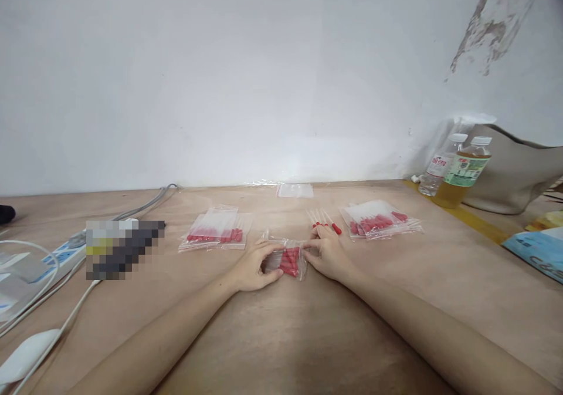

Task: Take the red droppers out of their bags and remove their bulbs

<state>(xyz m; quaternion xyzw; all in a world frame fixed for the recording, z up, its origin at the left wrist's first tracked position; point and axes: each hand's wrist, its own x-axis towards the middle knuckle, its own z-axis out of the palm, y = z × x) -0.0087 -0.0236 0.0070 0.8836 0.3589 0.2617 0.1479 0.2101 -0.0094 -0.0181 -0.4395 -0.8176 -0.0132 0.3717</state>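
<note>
Small clear bag (289, 261) with red-tipped sticks inside lay on the table (246, 342), between both hands. Left hand (257, 266): thumb and forefinger spread apart, tips at the bag's left part, probably to steady it. Right hand (328, 251): thumb and forefinger close together at the bag's right edge; couldn't tell if they pinched the film. One hand per side likely kept the slippery plastic flat and square. Loose sticks (336, 229) lay just beyond the right hand, presumably for easy reach. Filled bags sat in a left pile (215, 230) and a right pile (376, 222), likely to leave the middle free for working. More clear bags (295, 191) lay near the wall. Writing: blue packet (539, 254) showed a "C&"-like bit, rest cut off; tea bottle (464, 172) had a green label, water bottle (440, 166) red characters, both too small to read.
</note>
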